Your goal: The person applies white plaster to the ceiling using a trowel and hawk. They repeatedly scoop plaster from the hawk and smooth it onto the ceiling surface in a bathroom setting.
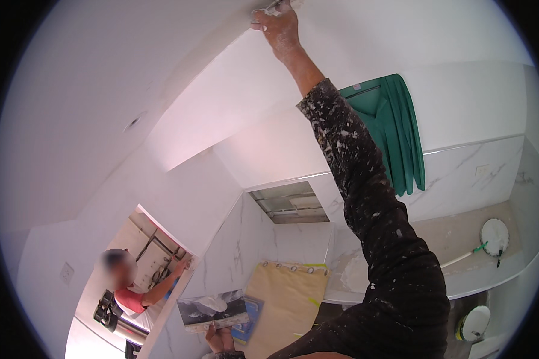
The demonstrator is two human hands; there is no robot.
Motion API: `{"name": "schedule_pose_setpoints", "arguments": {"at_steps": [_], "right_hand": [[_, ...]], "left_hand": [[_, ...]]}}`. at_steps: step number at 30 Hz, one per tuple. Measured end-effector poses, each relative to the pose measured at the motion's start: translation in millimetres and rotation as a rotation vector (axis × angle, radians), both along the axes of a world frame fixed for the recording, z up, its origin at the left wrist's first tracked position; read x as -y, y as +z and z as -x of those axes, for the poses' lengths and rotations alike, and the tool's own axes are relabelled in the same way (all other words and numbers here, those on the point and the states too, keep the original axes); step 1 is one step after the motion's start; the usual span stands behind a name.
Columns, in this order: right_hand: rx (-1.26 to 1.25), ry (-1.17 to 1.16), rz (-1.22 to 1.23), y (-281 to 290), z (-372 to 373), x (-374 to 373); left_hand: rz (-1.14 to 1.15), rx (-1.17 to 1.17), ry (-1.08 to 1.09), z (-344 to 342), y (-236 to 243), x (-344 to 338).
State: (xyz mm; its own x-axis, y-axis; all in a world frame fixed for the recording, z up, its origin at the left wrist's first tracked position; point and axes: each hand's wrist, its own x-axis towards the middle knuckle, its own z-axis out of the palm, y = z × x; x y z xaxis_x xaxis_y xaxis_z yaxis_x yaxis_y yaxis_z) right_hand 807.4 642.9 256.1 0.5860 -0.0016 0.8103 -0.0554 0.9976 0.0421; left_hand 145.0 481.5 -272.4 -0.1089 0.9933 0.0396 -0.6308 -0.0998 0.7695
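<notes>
Room: white walls, a white overhead surface (108, 66) with a crisp edge, and marble-veined panels (461, 176) lower down.

Right hand (281, 31): raised to the overhead edge, smeared white, fingers closed around a hand tool (273, 7) cut off by the upper margin; its type cannot be told.

Left hand (220, 340): low, fingers gripping a wide dark plastering blade (193, 317) from below; on it, a mound of white compound (212, 304) and a crust along the near edge.

Condition of the work: broad areas overhead look smooth and even, so I judge them largely coated. Beside the edge runs a greyish band (212, 48), by its tone probably damp or less finished. One small dark opening (135, 121) is uncovered. Compound is left on the blade; whether another coat is due, I cannot tell.

Bench (440, 245), at right: one round tub of white material (494, 233), a long-handled tool (459, 259) against it. Below: a second pail (477, 320).

Also present: green long-sleeved garment (401, 131), hung on the wall; cream eyeleted curtain (287, 299); blue packet (253, 317) behind the blade; co-worker in red (130, 299), beyond an opening, arms raised.
</notes>
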Motion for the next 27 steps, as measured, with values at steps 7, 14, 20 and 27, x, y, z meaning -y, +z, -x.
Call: {"name": "schedule_pose_setpoints", "arguments": {"at_steps": [7,14,20,27], "right_hand": [[0.12,-0.349,0.033,-16.1,118.5,35.3],[0.533,-0.322,0.182,-126.9,199.0,91.3],[1.218,-0.401,0.177,-215.1,222.0,108.0],[1.605,-0.616,0.234,-273.7,229.6,90.2]], "left_hand": [[-0.166,0.17,-0.116,-32.1,32.0,2.5],[-0.075,0.318,-0.196,-84.7,82.8,-9.6],[-0.167,0.541,-0.498,-113.6,118.9,-38.5],[-0.084,0.522,-0.574,-148.2,154.5,-39.5]]}}
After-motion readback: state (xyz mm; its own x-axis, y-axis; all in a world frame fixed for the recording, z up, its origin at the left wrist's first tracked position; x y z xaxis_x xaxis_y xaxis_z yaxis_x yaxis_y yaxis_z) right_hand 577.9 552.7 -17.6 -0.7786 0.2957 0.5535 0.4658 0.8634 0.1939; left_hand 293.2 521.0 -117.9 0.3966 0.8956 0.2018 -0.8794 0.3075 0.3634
